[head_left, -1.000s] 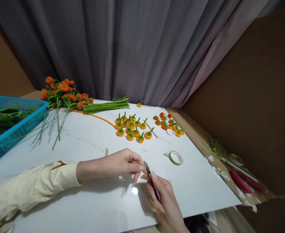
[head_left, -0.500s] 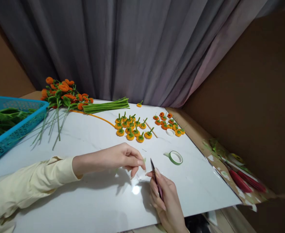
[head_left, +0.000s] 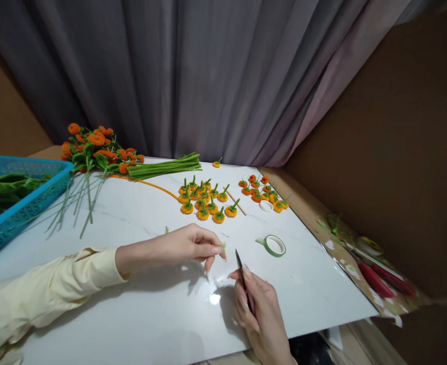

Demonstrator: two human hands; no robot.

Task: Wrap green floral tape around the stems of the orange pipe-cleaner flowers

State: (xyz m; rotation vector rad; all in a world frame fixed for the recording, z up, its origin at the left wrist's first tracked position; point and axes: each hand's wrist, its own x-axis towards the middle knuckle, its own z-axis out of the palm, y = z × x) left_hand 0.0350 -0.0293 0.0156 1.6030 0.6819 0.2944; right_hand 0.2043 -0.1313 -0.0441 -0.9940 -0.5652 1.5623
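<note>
Over the white tabletop (head_left: 147,314), my left hand (head_left: 193,243) pinches a small pale green scrap (head_left: 224,245) that looks like a piece of tape. My right hand (head_left: 263,306) is closed around slim, dark-tipped tweezers (head_left: 239,261) with a reddish handle, their point facing up and away from me. A gap separates the tweezers' tip from my left fingertips. Just beyond my hands lies a roll of green tape (head_left: 275,246), its loose end pointing left. Several yellow chenille flower heads (head_left: 202,213) with green stubs sit behind my left hand.
A blue basket (head_left: 52,190) of green leaves stands at left. Orange flowers (head_left: 96,139) and a bundle of green stems (head_left: 164,167) lie at the back. Small orange flower heads (head_left: 256,196) sit near a white ring (head_left: 266,206). Red-handled pliers (head_left: 377,281) lie beyond the right edge.
The view has shifted slightly. Both hands keep nearly the same position and hold; the green scrap shows a little more clearly at my left fingertips.
</note>
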